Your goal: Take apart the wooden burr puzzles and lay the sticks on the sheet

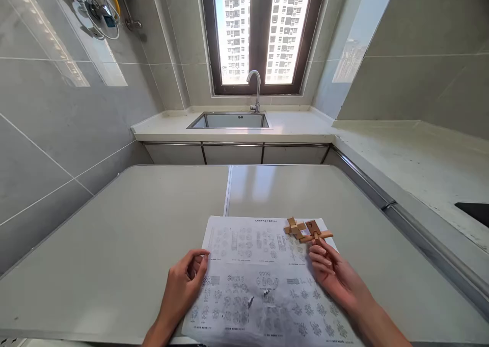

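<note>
A large printed sheet of paper [237,265], covered with small diagrams, lies on the table under both hands. My left hand [186,278] is curled at its left edge, thumb and forefinger close together on the margin. My right hand [336,273] pinches a wooden puzzle piece [313,228] between thumb and fingers above the sheet's upper right corner. This piece has a flat block and a crossing stick. Just left of it is a cross-shaped wooden puzzle [294,227] of interlocking bars. My right fingertips partly hide the held piece.
The pale table [114,245] has a seam down its middle. Beyond it are a white counter [298,120], a sink [229,121] and a tap [256,89] below a window. Another counter [431,158] runs along the right, and a tiled wall [57,133] stands left.
</note>
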### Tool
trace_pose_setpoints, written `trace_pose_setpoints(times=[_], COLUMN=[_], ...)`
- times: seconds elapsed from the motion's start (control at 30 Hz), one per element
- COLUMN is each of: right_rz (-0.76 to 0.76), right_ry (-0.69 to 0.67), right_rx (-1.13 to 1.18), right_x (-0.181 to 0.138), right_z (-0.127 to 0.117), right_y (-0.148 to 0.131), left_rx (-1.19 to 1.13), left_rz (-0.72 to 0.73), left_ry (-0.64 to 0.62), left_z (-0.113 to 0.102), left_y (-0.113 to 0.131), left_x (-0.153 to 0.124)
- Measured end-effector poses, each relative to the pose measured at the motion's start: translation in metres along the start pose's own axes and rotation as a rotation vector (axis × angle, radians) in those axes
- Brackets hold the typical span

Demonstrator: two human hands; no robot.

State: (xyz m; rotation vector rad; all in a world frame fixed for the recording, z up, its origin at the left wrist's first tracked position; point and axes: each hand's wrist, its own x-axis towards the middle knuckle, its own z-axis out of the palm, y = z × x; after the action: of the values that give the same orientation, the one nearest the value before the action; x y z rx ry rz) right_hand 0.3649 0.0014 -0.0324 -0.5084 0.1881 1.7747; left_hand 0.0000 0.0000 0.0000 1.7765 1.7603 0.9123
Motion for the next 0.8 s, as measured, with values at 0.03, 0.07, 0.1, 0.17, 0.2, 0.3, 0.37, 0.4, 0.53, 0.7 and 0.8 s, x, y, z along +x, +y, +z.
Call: trace_pose_setpoints(times=[0.03,0.07,0.1,0.17,0.2,0.3,0.37,0.4,0.53,0.7,0.8], right_rz=[-0.032,-0.072,-0.117,-0.192,-0.209,-0.191,-0.163,-0.149,-0.122,0.015,0.138], right_ry=[0.008,0.013,0.017,0.01,-0.001,-0.079,-0.168,-0.203,-0.327,-0.483,-0.572], right_rx=[-0.061,-0.144,-0.244,-0.482,-0.599,-0.901,-1.044,-1.103,-1.258,-1.188,-1.112], right_x=[-0.001,-0.004,-0.008,-0.019,-0.026,-0.047,-0.058,-0.062,-0.069,-0.068,-0.066], right_z=[0.0,0.001,0.001,0.004,0.006,0.014,0.02,0.023,0.034,0.042,0.043], right_y=[0.002,0.004,0.007,0.014,0.017,0.027,0.033,0.037,0.047,0.048,0.046], left_rx=[-0.001,-0.005,-0.011,-0.031,-0.045,-0.094,-0.127,-0.145,-0.229,-0.459,-0.538], left_rz=[0.002,0.005,0.009,0.017,0.023,0.044,0.076,0.117,0.228,0.254,0.252], left_ry=[0.006,0.009,0.01,-0.004,-0.016,-0.088,-0.131,-0.152,-0.218,-0.52,-0.73], left_z=[0.0,0.0,0.001,0.003,0.004,0.013,0.02,0.023,0.032,0.027,0.025], left_y=[0.002,0.005,0.009,0.021,0.028,0.053,0.07,0.078,0.099,0.106,0.107], left_x=[-0.002,-0.005,-0.007,-0.012,-0.014,-0.021,-0.026,-0.029,-0.035,-0.029,-0.023])
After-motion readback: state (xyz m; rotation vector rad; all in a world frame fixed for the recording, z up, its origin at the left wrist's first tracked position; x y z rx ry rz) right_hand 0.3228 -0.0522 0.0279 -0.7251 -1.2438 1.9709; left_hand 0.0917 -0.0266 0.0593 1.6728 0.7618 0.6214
